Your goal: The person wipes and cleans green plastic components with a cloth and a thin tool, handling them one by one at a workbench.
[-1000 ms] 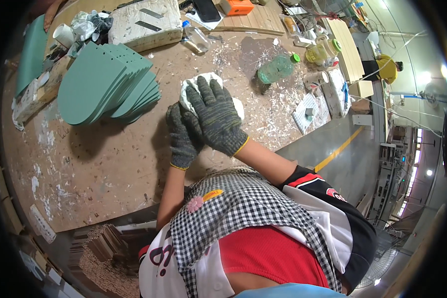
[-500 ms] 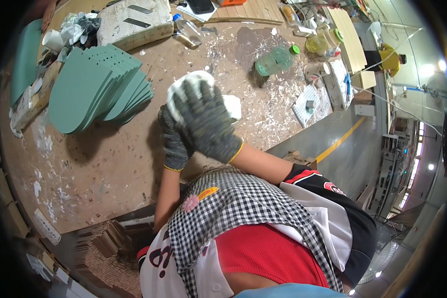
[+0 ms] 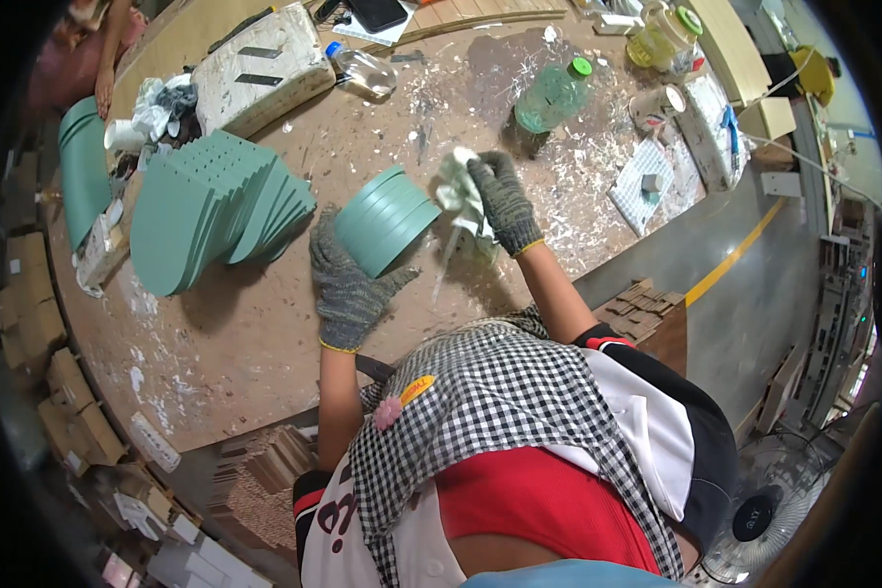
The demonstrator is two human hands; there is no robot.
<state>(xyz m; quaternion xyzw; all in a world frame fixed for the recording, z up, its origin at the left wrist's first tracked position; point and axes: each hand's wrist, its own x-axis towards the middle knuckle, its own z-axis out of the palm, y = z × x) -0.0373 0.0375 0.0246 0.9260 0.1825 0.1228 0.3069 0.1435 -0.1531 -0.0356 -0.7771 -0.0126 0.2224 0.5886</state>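
My left hand [image 3: 351, 282], in a dark grey knitted glove, lies at the near left edge of a small stack of curved green panels [image 3: 387, 220]. Its fingers and thumb are spread around the corner of the stack, and it seems to touch it. To the right of the panels, my gloved right hand [image 3: 506, 204] has its fingers closed on a crumpled white cloth [image 3: 461, 191]. The cloth hangs down beside the stack, and part of it is hidden by the hand. Further left stands a bigger pile of green round-ended panels [image 3: 201, 211] with small holes.
A green-capped bottle [image 3: 552, 95], a clear blue-capped bottle [image 3: 363, 71] and a paint-marked white block [image 3: 265, 71] stand beyond my hands. Right lie a paper cup [image 3: 657, 106] and a grid-patterned sheet [image 3: 645, 186]. Another person's arm [image 3: 111, 54] shows far left.
My hands were together on the white cloth and have parted. The right hand has moved right with the cloth, the left has opened out, and the curved green panels have come into sight.
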